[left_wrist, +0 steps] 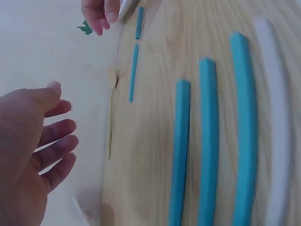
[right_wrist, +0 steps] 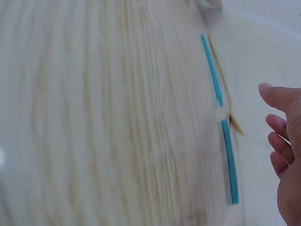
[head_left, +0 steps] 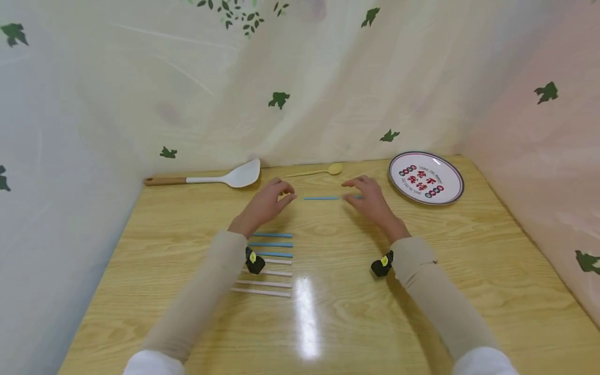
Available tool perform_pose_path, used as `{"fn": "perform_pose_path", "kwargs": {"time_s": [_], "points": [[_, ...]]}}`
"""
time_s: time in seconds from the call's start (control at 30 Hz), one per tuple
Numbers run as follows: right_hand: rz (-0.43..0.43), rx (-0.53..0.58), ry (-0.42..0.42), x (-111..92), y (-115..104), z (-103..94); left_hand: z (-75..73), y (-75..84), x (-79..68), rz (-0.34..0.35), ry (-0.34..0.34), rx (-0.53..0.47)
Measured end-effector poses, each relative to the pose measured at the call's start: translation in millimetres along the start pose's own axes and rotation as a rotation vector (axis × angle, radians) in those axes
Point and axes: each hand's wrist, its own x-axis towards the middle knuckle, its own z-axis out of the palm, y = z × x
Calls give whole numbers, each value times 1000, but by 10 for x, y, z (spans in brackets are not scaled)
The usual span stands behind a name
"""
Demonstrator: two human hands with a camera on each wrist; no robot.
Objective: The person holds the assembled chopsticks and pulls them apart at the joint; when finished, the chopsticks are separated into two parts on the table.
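Observation:
Two blue chopstick-like pieces lie end to end with a small gap on the wooden table: a thinner piece between the hands and a thicker piece, mostly behind the right fingers in the head view. My left hand hovers left of the thinner piece, fingers loosely bent and holding nothing. On the other side my right hand is over the thicker piece, thumb and fingers apart. Below my left hand lie several blue sticks and white sticks in a row, their left ends hidden by the forearm.
Along the back edge rest a white spatula with a wooden handle and a yellowish long-handled spoon. A round plate with red lettering stands at the back right. Pale cloth with green leaf prints encloses the table.

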Motion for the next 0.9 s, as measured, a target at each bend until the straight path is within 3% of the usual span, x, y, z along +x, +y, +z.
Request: {"fn": "perform_pose_path", "kwargs": {"time_s": [0.2, 0.47, 0.67, 0.9], "points": [[-41, 80, -67, -11, -238, 176, -211, -196, -406, -9, 37, 6], [-94, 125, -188, -24, -561, 454, -358, -563, -867, -72, 62, 7], [-111, 129, -269, -26, -739, 629, -393, -816, -1064, -95, 53, -32], [-109, 133, -395, -52, -891, 759, -362, -953, -1144, -89, -12, -130]]}}
